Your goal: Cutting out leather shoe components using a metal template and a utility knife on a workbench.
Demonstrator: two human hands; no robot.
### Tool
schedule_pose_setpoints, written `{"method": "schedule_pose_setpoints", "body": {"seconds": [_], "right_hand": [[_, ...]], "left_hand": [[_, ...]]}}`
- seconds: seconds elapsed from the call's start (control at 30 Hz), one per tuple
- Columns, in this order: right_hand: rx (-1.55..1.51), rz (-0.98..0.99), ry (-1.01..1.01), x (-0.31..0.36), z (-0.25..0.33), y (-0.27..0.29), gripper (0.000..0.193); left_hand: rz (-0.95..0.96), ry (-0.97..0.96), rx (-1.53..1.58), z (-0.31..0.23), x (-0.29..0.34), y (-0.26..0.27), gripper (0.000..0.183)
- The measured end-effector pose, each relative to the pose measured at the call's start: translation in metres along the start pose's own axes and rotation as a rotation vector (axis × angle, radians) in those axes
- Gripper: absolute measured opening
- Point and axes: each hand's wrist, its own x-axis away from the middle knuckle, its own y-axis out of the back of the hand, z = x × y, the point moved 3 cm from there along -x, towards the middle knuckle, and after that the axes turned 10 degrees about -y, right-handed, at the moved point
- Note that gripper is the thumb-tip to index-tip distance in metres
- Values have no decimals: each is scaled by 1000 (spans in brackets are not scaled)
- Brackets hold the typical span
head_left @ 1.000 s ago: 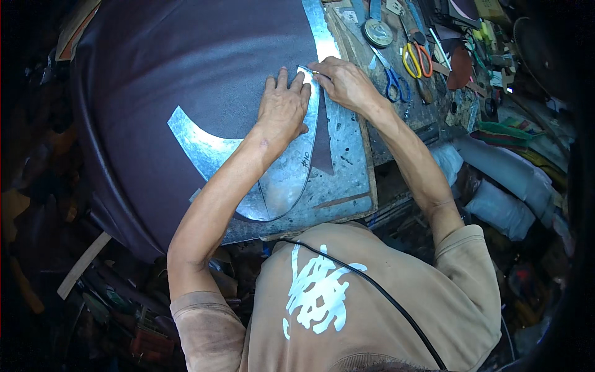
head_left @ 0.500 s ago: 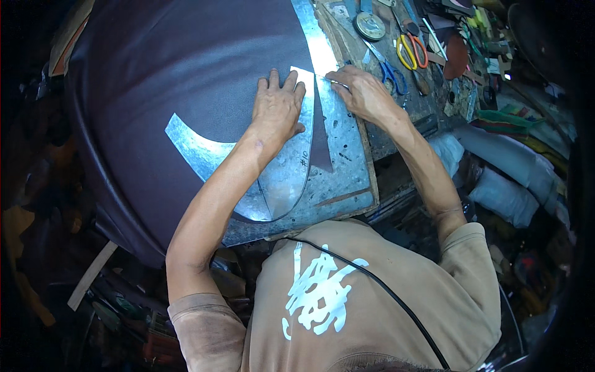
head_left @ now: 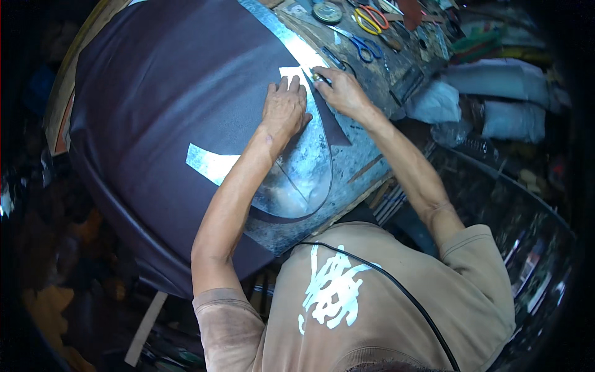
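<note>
A dark brown leather sheet [head_left: 155, 111] covers the left of the work surface. On it lies a shiny curved metal template [head_left: 310, 161], shaped like a hook. My left hand [head_left: 286, 108] rests on the template near its upper end, fingers stretched out and pressing flat. My right hand [head_left: 344, 93] closes around a slim knife [head_left: 317, 77] at the template's upper right corner; its tip is hard to make out. A pointed strip of leather [head_left: 333, 121] lies right of the template, parted from the leather along its edge. Beneath is a grey metal plate [head_left: 362, 146].
Blue-handled scissors [head_left: 365, 48], a pair with yellow and orange handles [head_left: 372, 20], and a round tin [head_left: 326, 12] lie at the back right. White plastic-wrapped bundles [head_left: 434, 102] sit beyond my right forearm. A black cable [head_left: 396, 282] crosses my shirt.
The whole view has turned and shifted, so the bench sits at a different slant. Both hands stay at the template's upper end, the left still pressing and the right still holding the knife.
</note>
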Motion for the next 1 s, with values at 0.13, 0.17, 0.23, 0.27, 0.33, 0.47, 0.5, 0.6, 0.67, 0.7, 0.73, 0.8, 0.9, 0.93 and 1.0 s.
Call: {"method": "schedule_pose_setpoints", "body": {"seconds": [0.13,0.17,0.23,0.27,0.33,0.47,0.5,0.6,0.67,0.7,0.73,0.8,0.9,0.93,1.0], "right_hand": [[-21,-164,-123,15,8,-21,33],[-19,-211,-121,16,8,-22,32],[7,-230,-114,16,10,-28,31],[27,-242,-102,15,11,-29,30],[39,-247,-99,16,13,-31,30],[57,-267,-101,14,13,-34,30],[58,-266,-101,14,14,-34,30],[53,-249,-99,13,16,-32,30],[62,-252,-100,12,15,-31,30],[61,-252,-103,12,15,-32,30],[59,-252,-101,11,15,-33,30],[55,-252,-100,13,15,-33,30],[43,-217,-124,20,14,-32,29],[40,-223,-111,23,14,-32,29],[38,-230,-102,30,13,-32,29]], "left_hand": [[5,-44,12,-6,2,3,90],[-2,-51,16,-8,2,2,90],[-22,-51,-7,-6,3,0,97],[-27,-55,-6,-5,4,0,97],[-46,-57,-5,-4,7,-1,98],[-6,-59,2,-4,5,-1,99],[-13,-56,-1,-4,6,-2,99],[-25,-56,-10,-4,5,-3,100],[-32,-59,-17,-3,3,-3,99],[-33,-55,-7,-3,4,-3,98],[-34,-51,3,-3,5,-2,98],[-10,-50,7,-4,5,1,96],[15,-61,-18,-4,4,-1,95],[14,-75,-47,-4,4,-3,95],[12,-74,-44,-3,5,-5,95]]}}
